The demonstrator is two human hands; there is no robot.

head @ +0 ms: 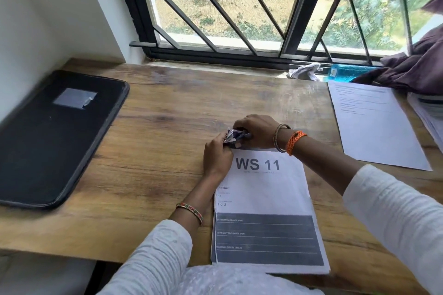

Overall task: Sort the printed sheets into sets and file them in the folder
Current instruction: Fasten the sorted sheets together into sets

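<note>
- White printed sheets, the WS 11 set (268, 211), are lying on the wooden desk (155, 108) directly in front of the person, long axis running away from the body toward the window (239, 7).
- Both hands are meeting at the far left corner of the WS 11 set. The left hand (217, 158) is curling its fingers around a small crumpled object (233, 137) at that corner; the right hand (257, 130) is pinching the same object from the far side. What the object is cannot be told.
- The black folder (55, 136) is lying closed to the left of the WS 11 set, well apart from it, long axis also running toward the window. Judged from this layout, the left hand is the nearer one for reaching the folder.
- A second printed sheet (374, 124) is lying to the right of the WS 11 set, nearer the right hand, with a further paper stack (429, 112) just beyond it at the desk edge.
</note>
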